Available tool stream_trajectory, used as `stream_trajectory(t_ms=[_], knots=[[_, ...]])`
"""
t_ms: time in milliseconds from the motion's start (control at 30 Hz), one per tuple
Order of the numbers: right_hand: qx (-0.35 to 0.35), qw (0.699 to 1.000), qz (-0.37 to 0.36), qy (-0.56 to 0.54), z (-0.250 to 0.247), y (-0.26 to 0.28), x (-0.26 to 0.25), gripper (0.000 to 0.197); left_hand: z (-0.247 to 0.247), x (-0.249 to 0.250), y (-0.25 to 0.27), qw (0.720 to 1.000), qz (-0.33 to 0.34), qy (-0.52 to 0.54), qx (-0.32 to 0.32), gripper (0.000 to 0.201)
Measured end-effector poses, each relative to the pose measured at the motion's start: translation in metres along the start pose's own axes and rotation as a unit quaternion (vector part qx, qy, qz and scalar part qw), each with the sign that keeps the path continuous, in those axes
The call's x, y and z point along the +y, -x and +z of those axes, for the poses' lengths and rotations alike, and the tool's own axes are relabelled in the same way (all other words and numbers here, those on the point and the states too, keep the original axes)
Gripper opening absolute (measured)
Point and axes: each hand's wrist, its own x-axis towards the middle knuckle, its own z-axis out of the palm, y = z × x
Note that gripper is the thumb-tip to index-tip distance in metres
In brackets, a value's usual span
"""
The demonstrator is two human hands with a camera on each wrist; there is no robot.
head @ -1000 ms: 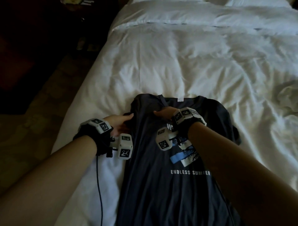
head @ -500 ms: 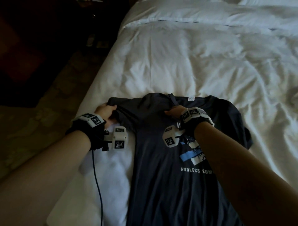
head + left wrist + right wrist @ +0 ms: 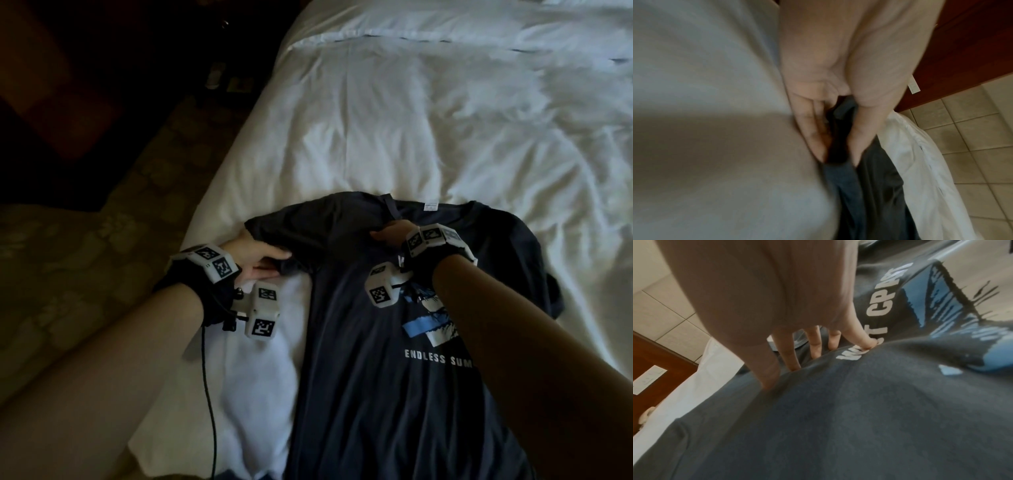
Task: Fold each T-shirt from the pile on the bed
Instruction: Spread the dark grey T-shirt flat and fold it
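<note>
A dark T-shirt [image 3: 359, 359] is spread print-side up on the white bed [image 3: 411, 120], filling the lower centre of the head view, its collar toward the top of the frame. At centre left of that view, the shirt's sleeve [image 3: 274, 226] is pinched by the left hand [image 3: 251, 255]; in the left wrist view the dark cloth [image 3: 840, 129] is seen clamped between the thumb and the fingers [image 3: 809, 126]. Just below the collar, the right hand [image 3: 394, 234] is laid on the chest of the shirt, its fingers [image 3: 787, 353] slightly spread and pressed tip-down into the fabric [image 3: 859, 418]. A tiled floor [image 3: 972, 129] is seen at the right of the left wrist view.
</note>
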Motion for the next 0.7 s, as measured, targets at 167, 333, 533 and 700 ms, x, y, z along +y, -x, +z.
stream_trajectory(t_ms=[167, 333, 533, 700], knots=[[0.020, 0.998, 0.004, -0.056, 0.006, -0.007, 0.003, 0.053, -0.004, -0.005, -0.005, 0.999, 0.017, -0.025, 0.034, 0.064], [0.022, 1.000, 0.000, 0.003, 0.012, 0.007, 0.004, 0.068, -0.010, -0.007, -0.006, 0.984, 0.039, -0.131, 0.110, 0.045], [0.025, 0.995, -0.053, -0.083, -0.002, 0.037, 0.018, 0.048, 0.008, 0.016, 0.009, 0.947, 0.098, -0.190, 0.240, 0.062], [0.097, 0.972, -0.043, -0.208, -0.040, 0.064, 0.069, 0.033, 0.062, 0.036, 0.016, 0.912, 0.181, -0.221, 0.294, 0.061]])
